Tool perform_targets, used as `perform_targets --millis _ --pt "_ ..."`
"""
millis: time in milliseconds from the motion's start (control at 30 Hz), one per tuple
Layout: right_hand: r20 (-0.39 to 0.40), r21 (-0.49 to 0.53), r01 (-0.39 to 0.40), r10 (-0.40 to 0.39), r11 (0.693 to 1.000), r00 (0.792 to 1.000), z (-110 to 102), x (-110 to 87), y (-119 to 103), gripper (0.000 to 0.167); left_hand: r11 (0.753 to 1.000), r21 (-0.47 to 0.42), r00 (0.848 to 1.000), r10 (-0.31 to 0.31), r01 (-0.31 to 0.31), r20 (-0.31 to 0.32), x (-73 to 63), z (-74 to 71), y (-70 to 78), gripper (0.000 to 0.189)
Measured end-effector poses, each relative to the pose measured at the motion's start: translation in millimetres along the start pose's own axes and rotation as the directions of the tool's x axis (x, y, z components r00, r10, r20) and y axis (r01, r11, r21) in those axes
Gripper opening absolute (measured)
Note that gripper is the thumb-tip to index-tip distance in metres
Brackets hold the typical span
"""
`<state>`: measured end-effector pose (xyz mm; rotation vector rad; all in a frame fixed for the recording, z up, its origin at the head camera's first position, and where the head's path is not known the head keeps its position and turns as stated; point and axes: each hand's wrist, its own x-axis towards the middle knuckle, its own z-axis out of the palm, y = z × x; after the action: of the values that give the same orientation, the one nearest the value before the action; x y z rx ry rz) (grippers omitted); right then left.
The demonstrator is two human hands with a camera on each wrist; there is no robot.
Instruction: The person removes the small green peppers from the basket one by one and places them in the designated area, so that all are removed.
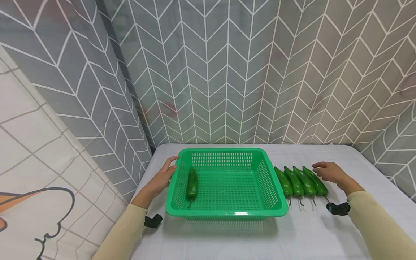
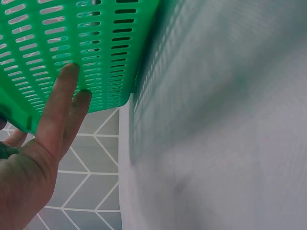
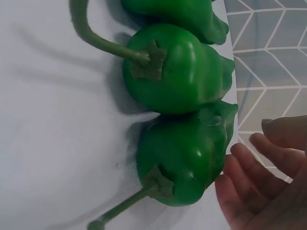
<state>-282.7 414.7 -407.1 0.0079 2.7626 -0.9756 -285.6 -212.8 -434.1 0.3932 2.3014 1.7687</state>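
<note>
A green plastic basket [image 1: 227, 213] stands on the white table, with one green pepper [image 1: 192, 185] lying inside near its left wall. My left hand [image 1: 162, 177] is at the basket's left side; in the left wrist view its straight fingers [image 2: 60, 103] touch the slotted outer wall below the rim. To the right of the basket, several green peppers [image 1: 298, 182] lie side by side, stems toward me. Beside the rightmost pepper [image 3: 180, 158], my right hand [image 1: 330, 173] hovers with loosely bent fingers and nothing between them.
A white cloth covers the table [image 1: 227, 242]. Behind it hangs a grey curtain [image 1: 227, 72] with white chevron lines, and a white checked cloth [image 1: 48, 144] hangs at the left. Black wrist straps [image 1: 338, 208] show at both sleeves.
</note>
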Motion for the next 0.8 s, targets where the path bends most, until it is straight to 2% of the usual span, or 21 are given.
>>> perform_targets --millis 200,800 --pt "-0.080 -0.012 0.084 -0.085 0.996 0.993 5 -4.3 -1 0.047 1.000 -0.003 1.000 0.005 -0.005 0.004 -0.9 0.7 1.1 0.051" --pt "-0.177 0.018 0.179 -0.173 0.984 0.969 21 -1.5 -29 0.049 1.000 0.000 1.000 -0.011 0.011 -0.014 2.1 0.9 -2.3 0.049"
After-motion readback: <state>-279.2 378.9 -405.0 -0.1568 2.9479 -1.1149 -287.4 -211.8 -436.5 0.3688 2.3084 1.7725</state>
